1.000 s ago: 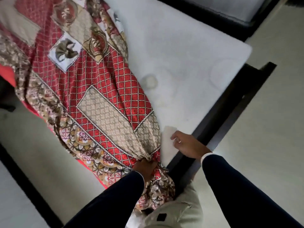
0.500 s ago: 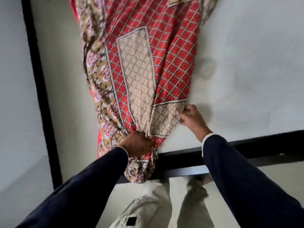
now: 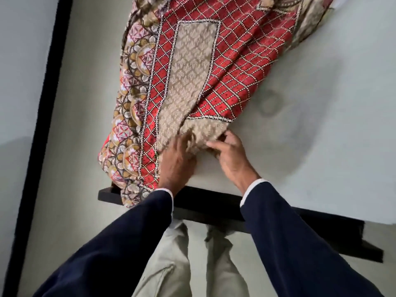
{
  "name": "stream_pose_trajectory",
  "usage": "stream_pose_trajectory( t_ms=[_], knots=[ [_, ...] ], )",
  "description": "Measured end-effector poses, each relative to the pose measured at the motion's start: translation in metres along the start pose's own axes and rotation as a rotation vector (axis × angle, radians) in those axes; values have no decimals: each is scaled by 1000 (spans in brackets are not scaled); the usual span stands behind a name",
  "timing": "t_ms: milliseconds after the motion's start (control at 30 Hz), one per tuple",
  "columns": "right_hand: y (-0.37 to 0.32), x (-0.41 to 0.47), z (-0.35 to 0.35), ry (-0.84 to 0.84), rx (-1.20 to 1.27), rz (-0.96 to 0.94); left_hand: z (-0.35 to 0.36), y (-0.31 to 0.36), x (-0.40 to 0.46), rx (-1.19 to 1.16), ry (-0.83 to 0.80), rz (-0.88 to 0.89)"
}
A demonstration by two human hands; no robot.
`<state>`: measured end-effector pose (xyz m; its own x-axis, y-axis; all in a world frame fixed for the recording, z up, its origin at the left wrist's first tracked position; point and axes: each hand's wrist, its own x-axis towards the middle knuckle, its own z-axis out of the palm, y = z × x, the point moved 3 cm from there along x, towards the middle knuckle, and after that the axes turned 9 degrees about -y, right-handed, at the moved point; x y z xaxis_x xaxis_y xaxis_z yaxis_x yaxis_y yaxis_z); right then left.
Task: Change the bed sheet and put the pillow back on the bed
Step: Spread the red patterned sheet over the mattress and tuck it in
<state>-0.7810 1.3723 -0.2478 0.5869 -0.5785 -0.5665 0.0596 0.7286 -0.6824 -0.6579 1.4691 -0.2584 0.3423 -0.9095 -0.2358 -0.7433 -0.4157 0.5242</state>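
Your left hand (image 3: 175,161) has let go of the bunched end it was gripping half a second ago. It now lies over the beige hem of the sheet (image 3: 192,82), fingers spread and reaching forward, pressing on the cloth rather than closing round it. That release reads as a change of hold: you appear to be hunting for an edge or corner, not dragging the bundle any more.

The sheet itself lies in a long gathered strip down the middle of the mattress (image 3: 321,146), with its near end on the mattress close to the foot and one patterned fold hanging over the dark frame (image 3: 214,206). A second ago more of it hung off that end, so it has been drawn up onto the bed.

Your right hand (image 3: 231,155) has come in from the side of the hem to meet the left, and its fingers curl round the beige fold, pinching it.

My reading is that spreading is about to begin; most of the mattress is bare. No pillow is in view.
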Motion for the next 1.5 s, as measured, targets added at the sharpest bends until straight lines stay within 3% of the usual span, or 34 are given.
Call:
stream_pose_trajectory(
  t_ms=[67, 133, 267, 433, 567, 700, 833, 900, 1000, 1133, 1267, 1400, 1500],
  knots=[
    [-21, -8, -3, -114, 1, 22, -23, 2, 9, -263, 107, -188],
    [-33, -4, -12, -117, -50, 49, -52, 7, 19, -375, 189, -217],
    [-26, 27, -20, 69, -243, 166, -110, 4, 47, -662, 219, -180],
    [-18, 85, 13, 105, -127, 193, -155, -17, 67, -865, 246, -127],
    [-33, 112, 41, 152, 99, 135, -150, -24, 66, -880, 186, -97],
    [-45, 88, 23, 185, 117, 88, -144, -39, 55, -776, 148, -98],
    [-49, -15, -51, 176, -41, 201, -118, -30, 34, -716, 38, -141],
    [-52, -80, -107, 267, -82, 232, -93, -21, 26, -570, -50, -142],
    [-58, -165, -191, 550, -29, 158, -45, -2, 17, -380, -271, -97],
    [-69, -233, -258, 661, 7, 7, 11, 33, -9, -115, -528, 183],
    [-66, -234, -269, 501, -182, 153, 46, 45, -31, 282, -601, 170],
    [-67, -226, -271, 139, -424, 494, 57, 62, -33, 421, -599, 97],
    [-77, -232, -296, 63, -373, 446, 64, 82, -20, 514, -603, 8]
  ],
)
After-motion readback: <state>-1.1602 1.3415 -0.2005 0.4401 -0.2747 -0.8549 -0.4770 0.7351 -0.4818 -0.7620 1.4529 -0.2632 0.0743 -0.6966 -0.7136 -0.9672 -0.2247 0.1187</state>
